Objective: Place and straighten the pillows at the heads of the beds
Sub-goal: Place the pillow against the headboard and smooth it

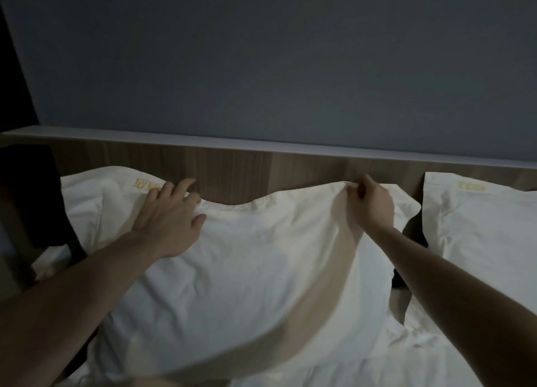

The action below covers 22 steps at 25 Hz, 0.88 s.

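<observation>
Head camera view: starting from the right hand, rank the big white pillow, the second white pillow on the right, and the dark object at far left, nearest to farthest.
From the right hand:
1. Big white pillow, centre; its top edge is pinched in that hand.
2. Second white pillow with yellow embroidery, to the right, against the wooden headboard.
3. Dark object, far left, beyond the left hand.

Pillow centre, on bed, top edge vs headboard. L hand flat on its upper-left part; R hand at top edge, right of centre. 2nd pillow to the right, apart, also vs headboard. Wall behind.
</observation>
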### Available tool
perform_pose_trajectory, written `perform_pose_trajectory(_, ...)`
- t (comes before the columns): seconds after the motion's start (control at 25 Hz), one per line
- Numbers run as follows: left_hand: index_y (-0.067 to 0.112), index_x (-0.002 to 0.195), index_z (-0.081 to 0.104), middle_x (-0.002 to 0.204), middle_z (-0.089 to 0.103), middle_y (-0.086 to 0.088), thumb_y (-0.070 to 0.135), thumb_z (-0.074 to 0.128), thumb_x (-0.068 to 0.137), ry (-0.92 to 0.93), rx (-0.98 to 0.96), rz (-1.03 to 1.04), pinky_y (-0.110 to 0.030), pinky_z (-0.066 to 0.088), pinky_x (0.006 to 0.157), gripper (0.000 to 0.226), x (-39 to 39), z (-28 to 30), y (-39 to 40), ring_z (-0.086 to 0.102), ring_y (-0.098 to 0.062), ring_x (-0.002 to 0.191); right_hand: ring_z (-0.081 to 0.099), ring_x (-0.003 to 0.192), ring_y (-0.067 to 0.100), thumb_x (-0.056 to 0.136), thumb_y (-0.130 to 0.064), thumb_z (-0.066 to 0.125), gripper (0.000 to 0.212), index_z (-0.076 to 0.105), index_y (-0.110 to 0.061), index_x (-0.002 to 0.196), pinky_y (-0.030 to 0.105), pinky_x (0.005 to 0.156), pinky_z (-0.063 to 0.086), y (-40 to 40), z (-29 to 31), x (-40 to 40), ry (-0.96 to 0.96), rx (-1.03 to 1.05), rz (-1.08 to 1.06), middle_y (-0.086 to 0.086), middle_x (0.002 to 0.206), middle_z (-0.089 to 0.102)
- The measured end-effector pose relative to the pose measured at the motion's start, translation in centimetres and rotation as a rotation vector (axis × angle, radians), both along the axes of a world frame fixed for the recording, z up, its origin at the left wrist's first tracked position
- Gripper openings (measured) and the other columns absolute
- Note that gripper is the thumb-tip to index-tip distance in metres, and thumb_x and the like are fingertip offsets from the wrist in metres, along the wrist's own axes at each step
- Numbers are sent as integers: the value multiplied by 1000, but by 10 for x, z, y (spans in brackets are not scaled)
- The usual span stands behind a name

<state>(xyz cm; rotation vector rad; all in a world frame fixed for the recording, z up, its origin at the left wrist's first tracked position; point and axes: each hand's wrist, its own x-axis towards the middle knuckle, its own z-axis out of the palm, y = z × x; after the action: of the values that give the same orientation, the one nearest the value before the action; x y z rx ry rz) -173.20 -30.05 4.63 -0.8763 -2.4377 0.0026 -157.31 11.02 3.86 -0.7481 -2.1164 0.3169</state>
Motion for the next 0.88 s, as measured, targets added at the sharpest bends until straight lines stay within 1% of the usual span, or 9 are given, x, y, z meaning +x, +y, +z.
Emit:
perform_pose_trajectory(0.04, 27, 129, 63, 161, 37, 0, 52, 48, 97, -1, 0, 3, -45, 37, 104, 43, -1, -1, 0, 47, -28, 130, 57, 65, 15, 97, -34, 51, 11, 56, -31, 88, 27, 56, 37, 2, 1, -1, 25, -27, -5, -14, 73, 61)
perform_pose_trajectory(0.2, 24, 129, 61, 153, 44, -1, 49, 47, 97, 6, -25, 33, -42, 39, 105, 43, -7, -7, -2, 48, -25, 127, 60, 83, 20, 102, -32, 50, 21, 66, -23, 112, 33, 72, 48, 4, -2, -10, 120, -182, -31, -8, 94, 66)
perform_pose_trajectory(0.36, 18, 129, 60, 134, 57, -5, 42, 59, 93, 41, 49, -19, -42, 45, 93, 44, -11, -7, -6, 56, -28, 109, 62, 80, 22, 101, -35, 53, 13, 61, -24, 103, 29, 65, 43, -4, -8, -18, 218, -269, -68, -7, 87, 64)
perform_pose_trajectory(0.48, 17, 127, 60, 127, 60, -6, 44, 58, 95, -4, 117, -53, -41, 48, 89, 42, -11, -2, 3, 58, -28, 104, 66, 82, 25, 100, -35, 58, 11, 57, -24, 101, 32, 70, 46, -10, -7, -18, 248, -307, -100, -8, 85, 63)
perform_pose_trajectory(0.6, 18, 110, 59, 111, 59, -4, 31, 70, 90, 16, 188, -80, -39, 52, 78, 26, -1, 3, 15, 59, -25, 92, 71, 93, 18, 96, -44, 66, 21, 51, -34, 107, 33, 77, 54, -35, -10, -17, 390, -425, -16, -13, 97, 65)
perform_pose_trajectory(0.64, 20, 104, 57, 106, 58, -3, 26, 72, 86, 24, 192, -102, -39, 52, 75, 24, 4, 3, 19, 59, -25, 88, 69, 97, 15, 94, -47, 67, 25, 51, -37, 111, 33, 82, 56, -46, -15, -17, 406, -418, 33, -13, 105, 66)
perform_pose_trajectory(0.72, 21, 96, 54, 100, 55, -2, 23, 70, 86, 41, 161, -169, -41, 52, 71, 19, 15, -2, 25, 58, -26, 84, 63, 100, 10, 93, -44, 68, 26, 53, -38, 114, 31, 85, 55, -63, -28, -17, 316, -234, 167, -14, 115, 62)
perform_pose_trajectory(0.8, 21, 92, 53, 99, 53, -3, 24, 63, 92, 30, 186, -163, -42, 51, 70, 11, 16, -4, 27, 58, -26, 82, 60, 95, 7, 95, -38, 69, 25, 58, -35, 116, 26, 79, 53, -76, -33, -20, 146, -16, 334, -17, 120, 56)
perform_pose_trajectory(0.88, 18, 95, 57, 104, 53, -6, 27, 60, 95, -20, 243, -74, -42, 51, 73, 9, 9, -1, 24, 59, -27, 86, 60, 84, 7, 94, -44, 68, 31, 58, -31, 121, 27, 69, 51, -84, -24, -26, -53, 105, 425, -15, 121, 56)
